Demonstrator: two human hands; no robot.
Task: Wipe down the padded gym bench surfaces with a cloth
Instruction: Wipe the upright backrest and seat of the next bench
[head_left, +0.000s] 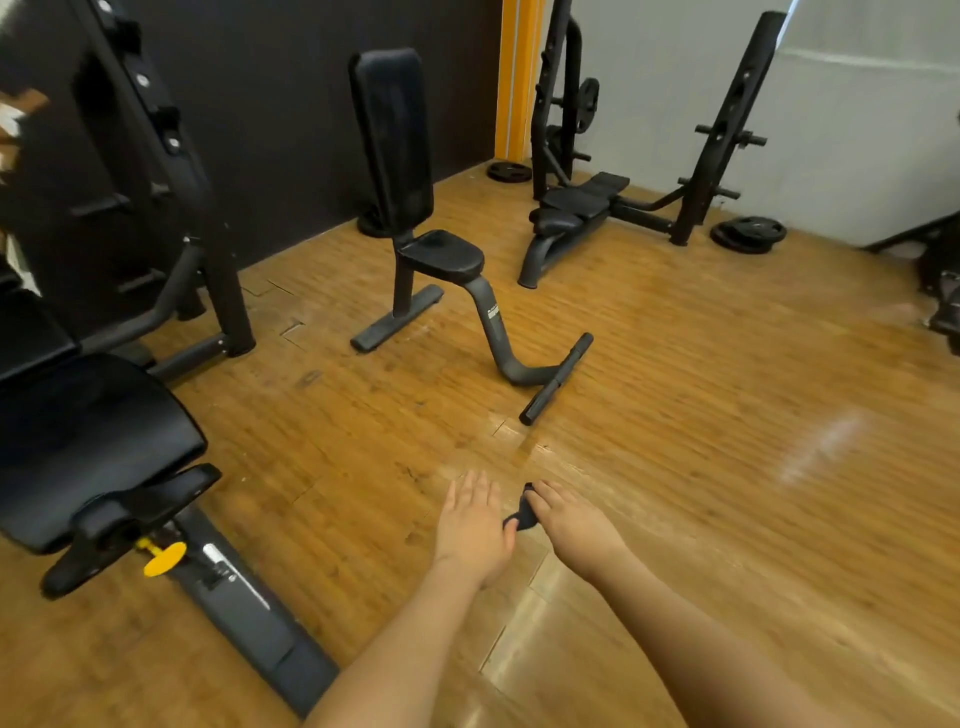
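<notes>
Single head-worn wide view, angled forward and down, wood floor (675, 415) near, benches beyond

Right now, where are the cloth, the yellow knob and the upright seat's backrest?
cloth (524, 514): head view, on the dark bunch between the hands.
yellow knob (164, 559): head view, on its round yellow head.
backrest (393, 137): head view, on the padded face.

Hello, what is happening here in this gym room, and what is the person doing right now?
A person stands on the wooden floor of a gym, both arms stretched forward. The right hand holds a small dark cloth in its grip; the left hand is beside it with straight fingers, its thumb at the cloth. No pad is being touched now. An upright seat bench stands ahead, another padded bench at the left, and a flat press bench farther back.
</notes>
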